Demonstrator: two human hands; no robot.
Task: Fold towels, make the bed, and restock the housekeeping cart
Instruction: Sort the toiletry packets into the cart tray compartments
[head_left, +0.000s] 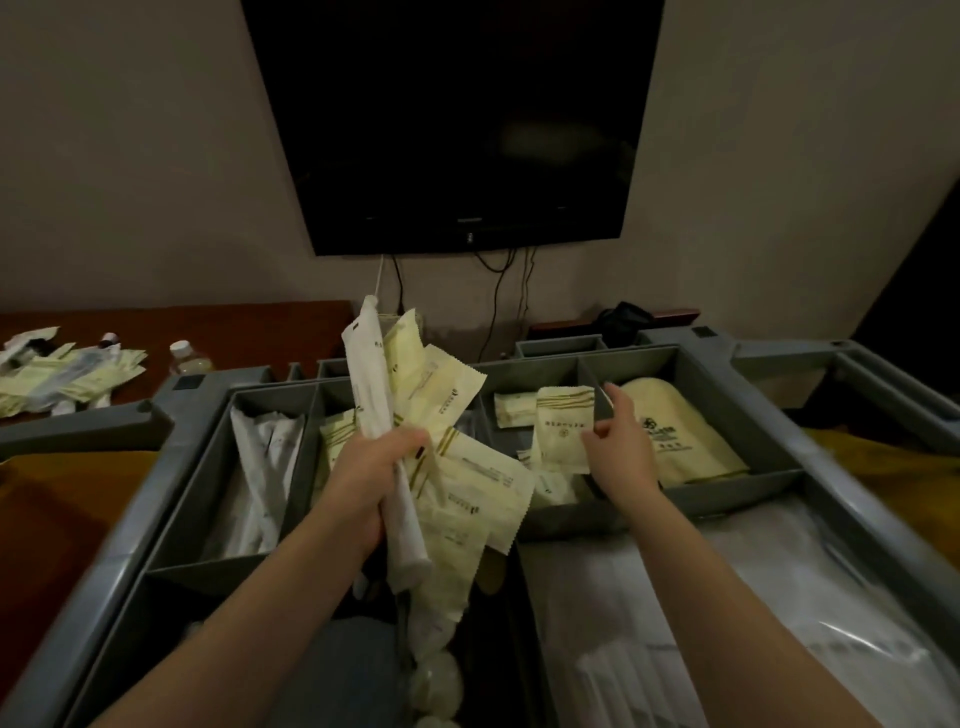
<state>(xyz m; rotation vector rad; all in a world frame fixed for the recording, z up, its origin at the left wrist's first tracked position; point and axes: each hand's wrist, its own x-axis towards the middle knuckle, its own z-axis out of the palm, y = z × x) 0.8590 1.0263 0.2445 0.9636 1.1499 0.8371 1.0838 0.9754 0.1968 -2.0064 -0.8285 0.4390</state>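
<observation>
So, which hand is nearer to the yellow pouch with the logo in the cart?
Right. The right hand, pinching a sachet, is beside the yellow pouch, at its left edge; the left hand is farther left, holding a bundle of packets.

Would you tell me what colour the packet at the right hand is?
Pale yellow packet with olive stripes near its top; head view.

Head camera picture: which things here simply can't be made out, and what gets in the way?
Head view only:
- Print on the yellow packets gripped by the left hand: too small, blurred.
- Compartment floor beneath the right hand and the small packet it pinches: hidden by both.
- The pile on the desk: blurred, cut by the left edge.
- Near bins of the cart: dark, cut by the bottom edge.
</observation>
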